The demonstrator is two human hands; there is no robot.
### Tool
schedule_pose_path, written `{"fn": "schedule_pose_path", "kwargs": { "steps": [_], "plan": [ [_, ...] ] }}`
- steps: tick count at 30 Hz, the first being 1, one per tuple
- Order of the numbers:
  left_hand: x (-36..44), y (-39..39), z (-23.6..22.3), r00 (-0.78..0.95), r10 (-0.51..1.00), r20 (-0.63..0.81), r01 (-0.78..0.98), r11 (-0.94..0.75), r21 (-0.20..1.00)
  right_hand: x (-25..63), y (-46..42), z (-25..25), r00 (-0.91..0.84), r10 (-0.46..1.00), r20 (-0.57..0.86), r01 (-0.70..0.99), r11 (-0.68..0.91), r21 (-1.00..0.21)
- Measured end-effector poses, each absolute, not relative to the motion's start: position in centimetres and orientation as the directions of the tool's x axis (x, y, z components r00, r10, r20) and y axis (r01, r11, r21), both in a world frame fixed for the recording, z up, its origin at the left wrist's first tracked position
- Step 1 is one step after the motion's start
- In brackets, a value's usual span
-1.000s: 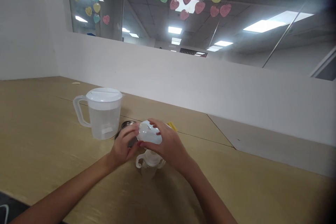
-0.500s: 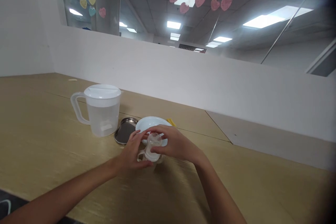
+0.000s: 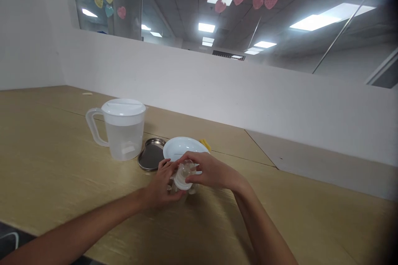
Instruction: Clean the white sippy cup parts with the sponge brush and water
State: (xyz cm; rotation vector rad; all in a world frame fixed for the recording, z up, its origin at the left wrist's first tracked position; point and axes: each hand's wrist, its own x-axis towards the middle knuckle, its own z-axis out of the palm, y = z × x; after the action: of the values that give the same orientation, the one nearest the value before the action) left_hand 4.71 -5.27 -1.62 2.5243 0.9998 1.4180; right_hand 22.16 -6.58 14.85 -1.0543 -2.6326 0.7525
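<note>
A small clear baby bottle (image 3: 183,182) with a white collar and see-through side handles is between my two hands. Wrapped about its left side, my left hand (image 3: 163,186) grips the body, thumb near the front below the collar. From the right, my right hand (image 3: 208,169) has its thumb and fingers closed on the clear domed top (image 3: 187,167) of the bottle. The bottle leans slightly, and fingers hide part of it. Just behind the hands lies a white oval bowl (image 3: 183,144).
Left of the bowl rests a kidney-shaped metal tray (image 3: 151,156). Further left stands a lidded plastic jug (image 3: 124,136) with its handle facing left. A yellow item (image 3: 205,144) lies behind the bowl. The wooden table (image 3: 295,215) meets a white wall at the back.
The bottle and both hands have shifted slightly to the right in view. My right fingers have closed in tighter round the domed top, and the left hand has turned a little.
</note>
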Motion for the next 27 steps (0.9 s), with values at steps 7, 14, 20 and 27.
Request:
{"fn": "schedule_pose_path", "kwargs": {
  "steps": [7,14,20,27],
  "plan": [
    [4.7,-5.3,-1.4,0.35,0.539,0.766,0.502,-0.798,0.332,22.2,-6.5,14.6,-0.719,0.695,-0.011,0.591,0.603,-0.536],
    [4.8,-5.6,-1.0,0.315,0.501,0.806,0.504,-0.808,0.305,22.2,-6.4,14.6,-0.735,0.678,0.008,0.577,0.631,-0.519],
    [4.3,-5.7,-1.0,0.353,0.53,0.771,0.509,-0.8,0.317,21.8,-7.1,14.6,-0.712,0.702,-0.005,0.633,0.639,-0.437],
    [4.1,-5.6,-1.3,0.32,0.486,0.813,0.542,-0.798,0.264,21.2,-7.3,13.4,-0.729,0.68,0.081,0.621,0.706,-0.34]
  ]
}}
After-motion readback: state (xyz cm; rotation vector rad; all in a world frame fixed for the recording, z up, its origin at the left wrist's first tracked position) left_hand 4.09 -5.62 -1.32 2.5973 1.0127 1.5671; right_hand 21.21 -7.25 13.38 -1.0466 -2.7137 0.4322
